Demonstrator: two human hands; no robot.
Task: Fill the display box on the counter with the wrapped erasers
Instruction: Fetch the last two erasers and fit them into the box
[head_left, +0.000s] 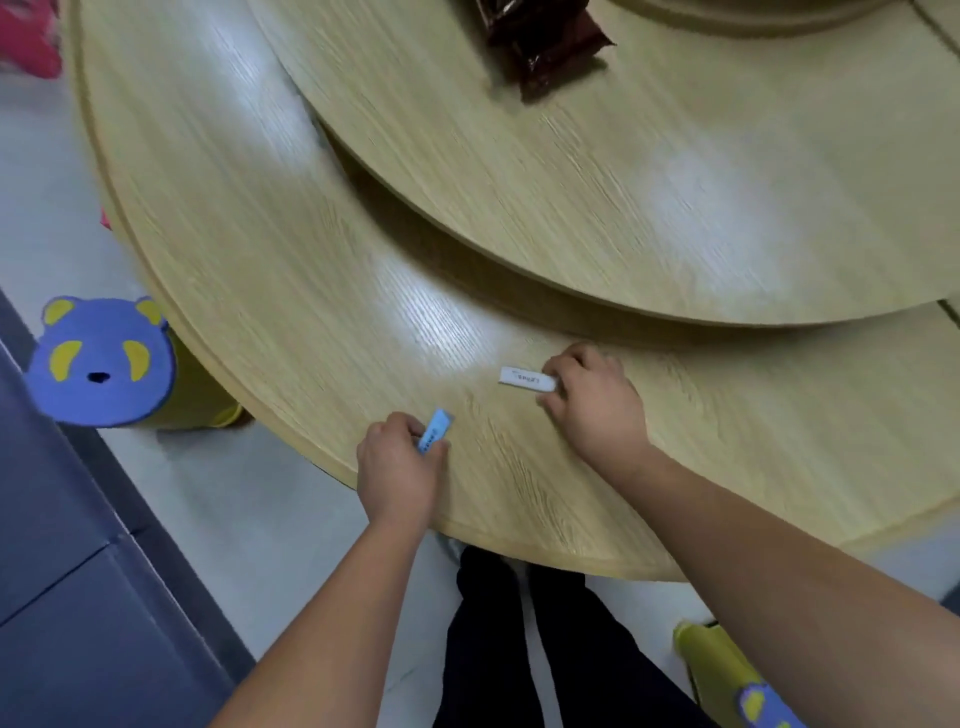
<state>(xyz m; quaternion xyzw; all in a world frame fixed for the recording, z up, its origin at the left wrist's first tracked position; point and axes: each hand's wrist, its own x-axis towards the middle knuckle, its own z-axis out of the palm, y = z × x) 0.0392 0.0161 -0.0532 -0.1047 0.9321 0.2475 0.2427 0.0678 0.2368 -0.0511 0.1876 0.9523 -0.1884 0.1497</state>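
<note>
Our left hand (400, 467) pinches a blue wrapped eraser (435, 431) by its near end, at the near edge of the table (260, 234). Further right, a white wrapped eraser (524, 378) lies flat on the table, and our right hand (592, 400) pinches its right end. Both erasers appear light and stiff, with slick wrappers, so we grip across the long sides. The display box is not in view.

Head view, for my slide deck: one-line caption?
Left hand holds a blue wrapped eraser, right hand grips a white eraser at the round wooden table.
</note>
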